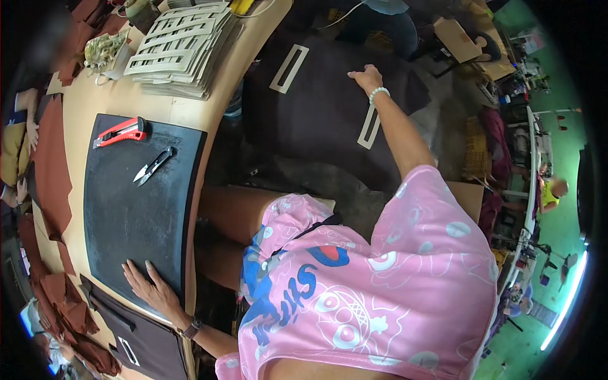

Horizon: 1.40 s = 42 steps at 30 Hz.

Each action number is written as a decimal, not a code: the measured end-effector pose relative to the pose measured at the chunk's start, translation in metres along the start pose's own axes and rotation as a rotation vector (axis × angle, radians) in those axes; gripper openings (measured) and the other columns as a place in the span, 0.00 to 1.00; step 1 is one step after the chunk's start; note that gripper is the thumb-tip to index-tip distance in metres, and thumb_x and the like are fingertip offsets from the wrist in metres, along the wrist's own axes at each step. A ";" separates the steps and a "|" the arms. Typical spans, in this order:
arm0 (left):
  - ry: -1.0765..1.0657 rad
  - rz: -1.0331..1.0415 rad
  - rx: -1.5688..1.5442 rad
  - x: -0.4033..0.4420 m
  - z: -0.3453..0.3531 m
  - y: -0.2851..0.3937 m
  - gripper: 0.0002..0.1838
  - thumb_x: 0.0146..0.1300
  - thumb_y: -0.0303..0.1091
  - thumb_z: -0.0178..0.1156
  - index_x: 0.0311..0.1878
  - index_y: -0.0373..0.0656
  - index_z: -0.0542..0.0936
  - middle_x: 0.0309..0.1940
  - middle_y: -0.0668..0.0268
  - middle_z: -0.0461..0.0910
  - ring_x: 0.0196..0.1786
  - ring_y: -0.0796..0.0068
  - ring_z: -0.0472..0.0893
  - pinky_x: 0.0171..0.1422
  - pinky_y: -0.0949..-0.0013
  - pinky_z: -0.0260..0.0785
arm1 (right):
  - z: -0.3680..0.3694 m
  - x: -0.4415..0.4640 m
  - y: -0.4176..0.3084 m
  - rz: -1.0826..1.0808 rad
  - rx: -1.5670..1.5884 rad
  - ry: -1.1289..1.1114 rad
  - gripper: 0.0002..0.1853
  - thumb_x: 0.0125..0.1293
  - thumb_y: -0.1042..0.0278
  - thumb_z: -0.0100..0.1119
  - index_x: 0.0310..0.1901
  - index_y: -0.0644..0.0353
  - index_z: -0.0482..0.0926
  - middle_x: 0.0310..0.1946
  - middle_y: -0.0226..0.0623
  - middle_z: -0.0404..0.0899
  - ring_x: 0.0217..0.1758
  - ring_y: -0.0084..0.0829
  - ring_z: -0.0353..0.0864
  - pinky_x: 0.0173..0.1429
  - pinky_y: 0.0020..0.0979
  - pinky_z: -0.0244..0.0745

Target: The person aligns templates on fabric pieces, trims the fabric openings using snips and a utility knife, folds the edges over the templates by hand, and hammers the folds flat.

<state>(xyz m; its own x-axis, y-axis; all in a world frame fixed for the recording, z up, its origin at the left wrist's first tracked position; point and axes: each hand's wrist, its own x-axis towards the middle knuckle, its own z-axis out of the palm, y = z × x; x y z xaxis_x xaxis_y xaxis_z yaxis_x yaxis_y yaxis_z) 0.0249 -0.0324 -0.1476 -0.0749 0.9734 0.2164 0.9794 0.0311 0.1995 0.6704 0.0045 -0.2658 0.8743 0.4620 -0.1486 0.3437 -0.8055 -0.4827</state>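
Observation:
My left hand (pixel 152 290), wearing a watch, lies palm down with fingers spread on a black cutting mat (pixel 126 209) at the table edge. On the mat are a red utility knife (pixel 120 133) and small thread snips (pixel 154 166). Out to the right, my right hand (pixel 368 80), with a bead bracelet, is over a large dark sheet of material (pixel 316 120). Its thumb stands apart from the fingers, whose tips are partly hidden. Two pale, slotted rectangular frames lie on the sheet: one frame (pixel 289 68) left of that hand, another frame (pixel 365 136) partly behind my forearm.
A stack of pale slotted pieces (pixel 171 47) stands on the table. Reddish-brown material (pixel 54 171) lies along the far side, near another person's hands (pixel 28 120). A folded dark piece (pixel 142 342) is beside the mat. A cardboard box (pixel 457 39) is at upper right.

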 end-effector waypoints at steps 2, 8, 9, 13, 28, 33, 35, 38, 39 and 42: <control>-0.002 0.010 -0.008 0.000 0.000 0.001 0.28 0.71 0.48 0.46 0.67 0.40 0.65 0.69 0.55 0.60 0.71 0.56 0.58 0.71 0.54 0.48 | -0.016 -0.025 -0.006 -0.034 -0.069 -0.055 0.36 0.52 0.54 0.68 0.59 0.68 0.69 0.57 0.53 0.72 0.62 0.48 0.71 0.65 0.41 0.67; -0.001 -0.014 -0.001 0.001 -0.001 0.003 0.28 0.70 0.49 0.46 0.67 0.39 0.65 0.68 0.54 0.61 0.70 0.55 0.59 0.71 0.55 0.50 | -0.044 -0.112 0.020 0.141 0.148 -0.298 0.33 0.54 0.55 0.66 0.55 0.71 0.69 0.43 0.56 0.79 0.47 0.49 0.81 0.51 0.42 0.76; -0.003 -0.010 0.000 0.002 -0.001 0.004 0.29 0.70 0.49 0.46 0.67 0.39 0.65 0.68 0.54 0.61 0.70 0.54 0.59 0.71 0.55 0.50 | -0.038 -0.119 0.031 0.120 0.102 -0.270 0.32 0.54 0.56 0.66 0.53 0.72 0.70 0.40 0.55 0.80 0.44 0.49 0.82 0.48 0.42 0.77; 0.000 0.003 -0.006 0.001 0.000 0.001 0.29 0.70 0.50 0.46 0.66 0.39 0.66 0.68 0.53 0.61 0.70 0.53 0.60 0.71 0.55 0.50 | -0.015 -0.155 0.014 -0.044 -0.181 0.007 0.38 0.50 0.56 0.71 0.57 0.68 0.64 0.41 0.53 0.80 0.48 0.50 0.80 0.51 0.44 0.75; 0.002 -0.006 -0.001 -0.001 0.002 -0.002 0.28 0.70 0.49 0.46 0.68 0.43 0.64 0.70 0.57 0.59 0.72 0.56 0.57 0.72 0.50 0.46 | -0.011 -0.111 -0.021 0.593 1.395 -0.427 0.15 0.55 0.71 0.68 0.44 0.61 0.77 0.48 0.39 0.78 0.50 0.36 0.78 0.60 0.39 0.71; -0.006 -0.030 0.014 -0.002 0.002 -0.002 0.28 0.70 0.50 0.46 0.69 0.45 0.64 0.71 0.59 0.58 0.73 0.57 0.55 0.73 0.46 0.43 | -0.021 -0.092 -0.027 0.541 1.308 -0.424 0.13 0.57 0.72 0.65 0.44 0.64 0.78 0.41 0.40 0.81 0.47 0.39 0.80 0.56 0.42 0.75; -0.012 -0.035 0.020 -0.003 0.001 -0.002 0.28 0.70 0.50 0.46 0.69 0.46 0.64 0.71 0.60 0.58 0.73 0.58 0.55 0.73 0.46 0.43 | -0.020 -0.085 -0.021 0.429 1.223 -0.364 0.13 0.57 0.73 0.64 0.44 0.65 0.78 0.40 0.42 0.81 0.46 0.40 0.80 0.54 0.42 0.77; -0.002 -0.023 0.022 -0.002 0.003 -0.004 0.28 0.70 0.50 0.46 0.69 0.46 0.64 0.71 0.60 0.58 0.73 0.58 0.55 0.73 0.46 0.43 | -0.013 -0.086 -0.017 0.416 1.135 -0.372 0.12 0.57 0.73 0.64 0.43 0.64 0.78 0.40 0.42 0.81 0.46 0.38 0.80 0.52 0.41 0.78; 0.001 -0.024 0.016 -0.002 0.003 -0.004 0.28 0.70 0.50 0.46 0.69 0.46 0.64 0.71 0.60 0.58 0.73 0.58 0.55 0.73 0.46 0.43 | -0.013 -0.088 -0.019 0.409 1.116 -0.391 0.13 0.56 0.73 0.64 0.43 0.64 0.78 0.40 0.41 0.81 0.46 0.37 0.80 0.52 0.41 0.78; -0.003 -0.043 0.011 -0.004 0.004 -0.002 0.28 0.70 0.50 0.46 0.68 0.47 0.64 0.71 0.60 0.58 0.73 0.58 0.55 0.73 0.45 0.42 | -0.020 -0.087 -0.030 0.398 1.174 -0.442 0.20 0.55 0.70 0.65 0.50 0.65 0.75 0.49 0.42 0.77 0.50 0.37 0.77 0.59 0.36 0.71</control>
<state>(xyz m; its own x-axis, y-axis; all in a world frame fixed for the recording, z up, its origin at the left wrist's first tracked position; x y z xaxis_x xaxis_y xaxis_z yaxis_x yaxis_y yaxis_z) 0.0243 -0.0352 -0.1529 -0.1169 0.9717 0.2051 0.9773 0.0757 0.1981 0.5907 -0.0191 -0.2209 0.5835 0.5318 -0.6138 -0.6062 -0.2178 -0.7649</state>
